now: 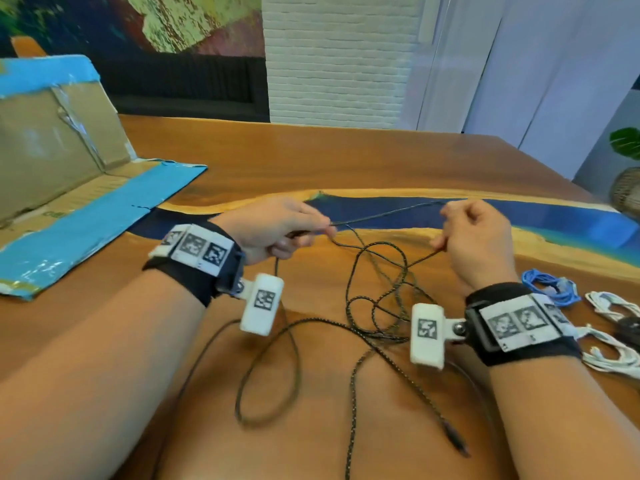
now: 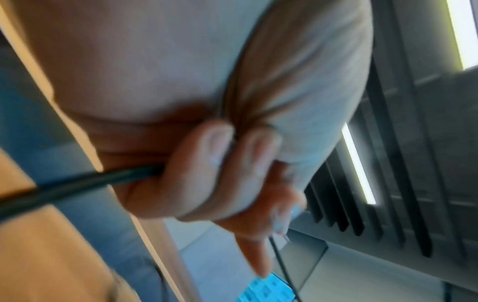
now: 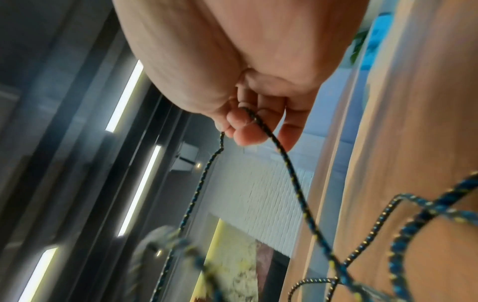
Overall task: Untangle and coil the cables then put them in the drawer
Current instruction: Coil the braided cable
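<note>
A long black braided cable (image 1: 377, 299) lies in loose tangled loops on the wooden table (image 1: 277, 157), its plug end (image 1: 453, 441) near the front edge. My left hand (image 1: 284, 226) pinches the cable and its lower fingers curl round a length of it (image 2: 77, 183). My right hand (image 1: 474, 233) grips the same cable (image 3: 261, 126) further along. A taut stretch (image 1: 384, 214) runs between the two hands above the table. No drawer is in view.
A flattened cardboard box (image 1: 69, 168) with blue tape lies at the left. A coiled blue cable (image 1: 550, 285) and bundled white cables (image 1: 613, 327) sit at the right, by my right wrist. A blue resin strip (image 1: 519, 216) crosses the table.
</note>
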`<state>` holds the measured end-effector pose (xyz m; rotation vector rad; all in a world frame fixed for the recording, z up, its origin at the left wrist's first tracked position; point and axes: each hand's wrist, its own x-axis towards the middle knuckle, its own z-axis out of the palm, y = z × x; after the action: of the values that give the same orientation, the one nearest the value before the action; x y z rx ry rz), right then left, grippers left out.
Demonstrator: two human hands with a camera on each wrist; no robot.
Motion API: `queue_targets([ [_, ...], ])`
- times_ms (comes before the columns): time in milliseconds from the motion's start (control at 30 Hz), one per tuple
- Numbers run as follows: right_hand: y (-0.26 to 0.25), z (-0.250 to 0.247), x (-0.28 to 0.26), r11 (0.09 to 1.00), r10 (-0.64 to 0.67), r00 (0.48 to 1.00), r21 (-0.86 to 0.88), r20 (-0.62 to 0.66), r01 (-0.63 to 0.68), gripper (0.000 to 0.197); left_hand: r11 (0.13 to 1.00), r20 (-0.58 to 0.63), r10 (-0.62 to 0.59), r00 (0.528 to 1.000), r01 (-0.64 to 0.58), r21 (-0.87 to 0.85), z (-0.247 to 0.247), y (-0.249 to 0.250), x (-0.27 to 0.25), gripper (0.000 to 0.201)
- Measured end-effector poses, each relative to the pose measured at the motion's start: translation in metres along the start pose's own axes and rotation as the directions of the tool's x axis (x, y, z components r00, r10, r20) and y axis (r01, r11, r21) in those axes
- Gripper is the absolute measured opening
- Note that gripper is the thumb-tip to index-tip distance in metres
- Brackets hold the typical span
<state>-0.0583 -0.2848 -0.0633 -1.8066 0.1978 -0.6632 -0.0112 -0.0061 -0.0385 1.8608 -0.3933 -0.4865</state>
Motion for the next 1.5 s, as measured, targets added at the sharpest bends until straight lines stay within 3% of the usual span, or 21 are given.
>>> queue_targets([
  [67,0.004,-0.016,0.007,0.999,0.05,0.998,0.004,-0.041,-0.05,0.024,0.999,-0.113,0.002,0.994,0.003,0.041,-0.029,-0.003,-0.003,0.029],
  [167,0.005,-0.021,0.008,0.992,0.033,0.998,-0.121,0.044,-0.028,0.015,0.994,-0.34,0.087,0.936,-0.06,0.09,-0.063,-0.003,-0.009,0.03],
  [233,-0.001,-0.014,0.002,0.972,0.004,0.993,-0.233,0.119,0.024,0.036,0.976,-0.399,0.165,0.902,-0.092,0.195,-0.063,0.003,-0.015,0.029],
  [300,-0.014,-0.002,-0.009,0.964,-0.098,0.974,-0.224,0.203,0.143,0.057,0.926,-0.375,0.254,0.891,-0.111,0.362,-0.043,0.016,-0.021,0.025],
  [367,-0.026,0.012,-0.022,0.972,-0.189,0.919,-0.065,0.345,0.225,0.065,0.863,-0.279,0.323,0.904,-0.161,0.478,-0.017,0.03,-0.022,0.02],
  [467,-0.028,0.036,-0.043,0.983,-0.179,0.798,0.067,0.575,0.172,0.05,0.796,-0.127,0.375,0.918,-0.249,0.551,0.014,0.04,-0.02,0.024],
  [533,-0.025,0.042,-0.05,0.98,-0.193,0.806,0.065,0.559,0.19,0.021,0.791,-0.089,0.379,0.921,-0.272,0.548,0.019,0.043,-0.02,0.037],
  [633,-0.016,0.03,-0.035,0.977,-0.075,0.9,0.212,0.429,-0.02,0.028,0.827,-0.134,0.309,0.941,-0.197,0.527,0.004,0.031,-0.023,0.06],
  [733,-0.011,0.011,-0.016,0.88,0.082,0.935,0.417,0.344,-0.23,0.025,0.935,-0.201,0.238,0.95,-0.167,0.313,-0.022,-0.002,-0.028,0.059],
  [833,-0.002,0.006,-0.006,0.844,0.179,0.944,0.451,0.276,-0.291,0.023,0.966,-0.349,0.209,0.913,-0.248,-0.069,-0.035,-0.028,-0.029,0.047],
  [900,0.003,0.007,-0.005,0.836,0.22,0.942,0.448,0.253,-0.316,0.021,0.889,-0.439,0.151,0.886,-0.315,-0.331,-0.041,-0.037,-0.027,0.044],
  [967,0.005,0.006,-0.003,0.833,0.231,0.94,0.448,0.252,-0.325,0.021,0.76,-0.467,0.117,0.876,-0.382,-0.526,-0.045,-0.04,-0.027,0.039],
  [1033,0.007,0.005,-0.003,0.819,0.255,0.931,0.453,0.26,-0.351,0.023,0.649,-0.424,0.14,0.895,-0.406,-0.643,-0.045,-0.038,-0.028,0.032],
  [1100,0.0,0.002,-0.006,0.858,0.243,0.939,0.397,0.243,-0.325,0.026,0.612,-0.378,0.193,0.905,-0.412,-0.675,-0.039,-0.033,-0.032,0.03],
  [1167,-0.01,-0.001,-0.009,0.992,0.105,0.971,0.049,0.214,-0.119,0.032,0.709,-0.408,0.207,0.889,-0.424,-0.564,-0.033,-0.027,-0.032,0.03],
  [1200,-0.016,-0.002,-0.012,0.995,0.022,0.97,-0.097,0.242,0.002,0.038,0.796,-0.435,0.214,0.875,-0.414,-0.441,-0.029,-0.024,-0.033,0.031],
  [1233,-0.024,0.0,-0.017,0.986,-0.055,0.957,-0.134,0.284,0.096,0.044,0.872,-0.445,0.234,0.864,-0.389,-0.297,-0.023,-0.02,-0.034,0.031],
  [1333,-0.045,0.016,-0.042,0.976,-0.209,0.871,0.047,0.444,0.21,0.06,0.94,-0.346,0.33,0.878,-0.338,0.041,0.002,-0.011,-0.038,0.031],
  [1433,-0.047,0.039,-0.063,0.979,-0.205,0.744,0.13,0.636,0.159,0.065,0.907,-0.221,0.405,0.887,-0.359,0.221,0.026,-0.005,-0.04,0.031],
  [1500,-0.043,0.047,-0.068,0.985,-0.165,0.761,0.149,0.627,0.09,0.044,0.913,-0.167,0.368,0.915,-0.321,0.251,0.029,-0.008,-0.038,0.038],
])
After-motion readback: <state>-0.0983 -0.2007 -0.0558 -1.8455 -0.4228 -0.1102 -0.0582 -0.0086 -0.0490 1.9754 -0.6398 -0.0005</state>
